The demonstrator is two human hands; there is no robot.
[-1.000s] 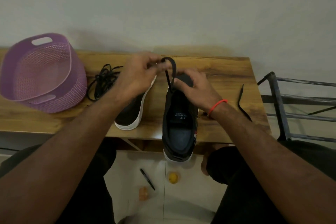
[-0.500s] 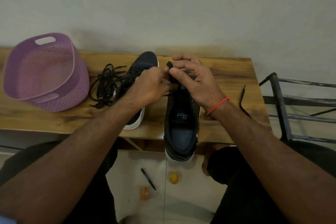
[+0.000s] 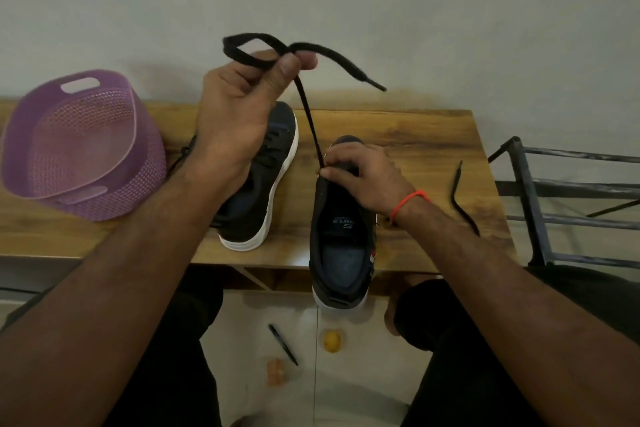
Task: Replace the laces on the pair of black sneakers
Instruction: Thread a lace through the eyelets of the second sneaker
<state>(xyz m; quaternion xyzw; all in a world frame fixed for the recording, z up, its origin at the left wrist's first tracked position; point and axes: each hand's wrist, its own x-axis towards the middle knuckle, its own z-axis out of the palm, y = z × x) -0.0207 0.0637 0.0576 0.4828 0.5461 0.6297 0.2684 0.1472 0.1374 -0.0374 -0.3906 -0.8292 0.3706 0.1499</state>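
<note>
Left hand (image 3: 239, 107) raised at upper centre, pinching a looped black lace (image 3: 308, 107), lace running down to right sneaker (image 3: 341, 236) at centre frame, right hand (image 3: 363, 173) gripping its tongue area, left sneaker (image 3: 266, 184) beside it on wooden table (image 3: 415, 135).

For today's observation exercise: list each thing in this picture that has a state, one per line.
Left hand: raised, pinching the lace.
Right hand: gripping the near shoe.
Lace: pulled taut.
Near shoe: heel overhangs the table.
Far shoe: laced.
Basket: tipped sideways.
Pen: on floor.
</note>
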